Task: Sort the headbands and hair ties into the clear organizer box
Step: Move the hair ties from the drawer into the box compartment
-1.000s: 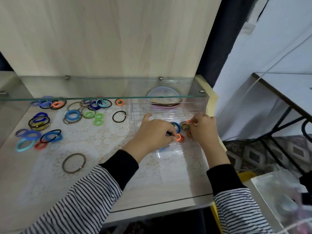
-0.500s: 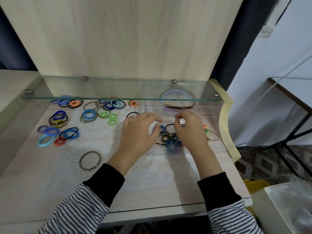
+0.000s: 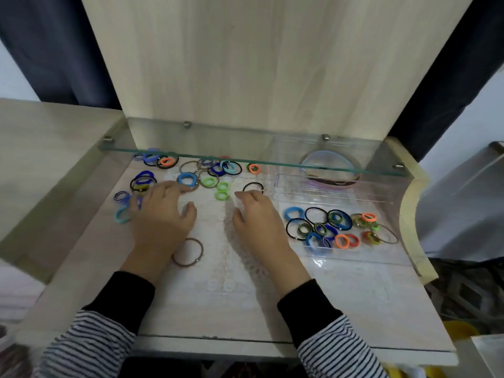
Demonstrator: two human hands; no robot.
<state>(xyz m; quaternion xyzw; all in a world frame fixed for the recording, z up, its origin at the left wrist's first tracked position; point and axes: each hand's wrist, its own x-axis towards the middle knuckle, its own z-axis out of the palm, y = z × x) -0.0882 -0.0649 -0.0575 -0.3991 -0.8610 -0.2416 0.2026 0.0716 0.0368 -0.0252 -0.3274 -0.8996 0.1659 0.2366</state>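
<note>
Glass shelf (image 3: 253, 156) overhangs rear hair ties (image 3: 188, 180); bare lace mat (image 3: 215, 257) between hands, front open.

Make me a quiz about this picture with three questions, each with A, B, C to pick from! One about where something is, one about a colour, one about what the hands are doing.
1. Where is the clear organizer box?
A. To the right of the hands
B. To the left of the hands
C. On top of the glass shelf

2. What colour is the lone hair tie by the left wrist?
A. Pink
B. Brown
C. Yellow

3. What are the left hand and right hand doing?
A. Holding one headband together
B. Closing a lid
C. Lying open, palms down, holding nothing

Answers:
1. A: the box sits at the table's right side.
2. B: it is a thin brown ring.
3. C: the fingers are spread, with no visible grip.
</note>
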